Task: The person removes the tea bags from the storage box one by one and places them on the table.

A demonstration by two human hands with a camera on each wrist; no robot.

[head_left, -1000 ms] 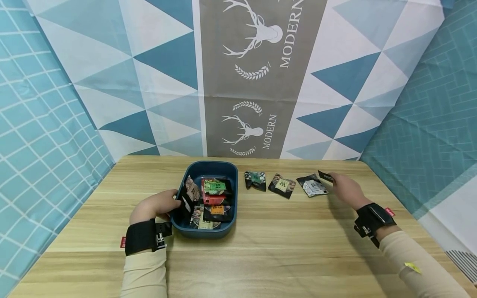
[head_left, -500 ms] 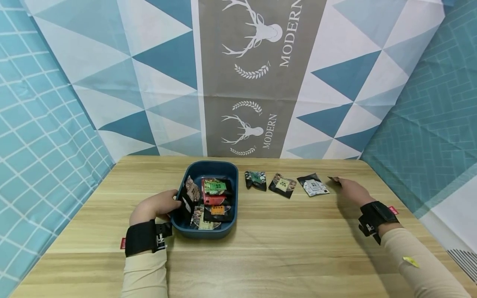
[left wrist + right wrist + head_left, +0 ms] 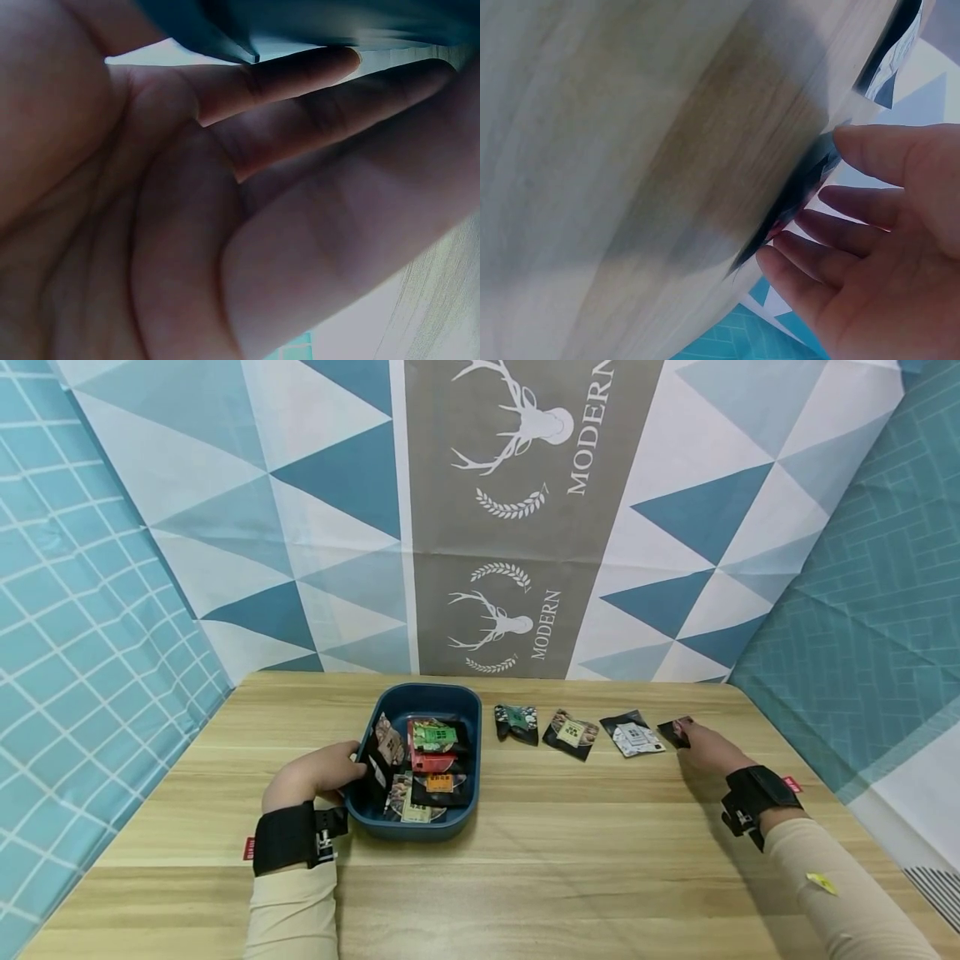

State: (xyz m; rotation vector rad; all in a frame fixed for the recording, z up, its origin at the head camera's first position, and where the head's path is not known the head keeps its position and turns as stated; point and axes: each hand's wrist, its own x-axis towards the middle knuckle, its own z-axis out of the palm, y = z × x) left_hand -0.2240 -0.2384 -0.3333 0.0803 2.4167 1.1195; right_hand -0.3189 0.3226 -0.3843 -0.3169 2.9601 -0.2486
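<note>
Well to the right of the blue bin, at the end of a loose row on the wooden table, a dark packet lay almost flat at the fingertips of the right hand. That hand was not clenched: the right wrist view showed the thumb at one end of the packet and the other fingers loosely extended, spaced along its edge. Done well, the placing seemed to call for keeping the packet low, pressing its edge gently down and drawing the fingers straight back, since so light a thing would probably slide or flip if a fingertip dragged on it. The gap to the white-labelled packet was worth guarding; a nudge leftward could have overlapped the two. Farther left, the yellow-labelled packet and the green-labelled packet gave a line to judge by, though each sat at its own slight angle. The left hand rested at the bin's left side, its fingers against the wall; whether they curled over the rim I could not tell. Holding quite still was probably its best help, because the packets inside were piled loosely and one leaned up beside that hand.
</note>
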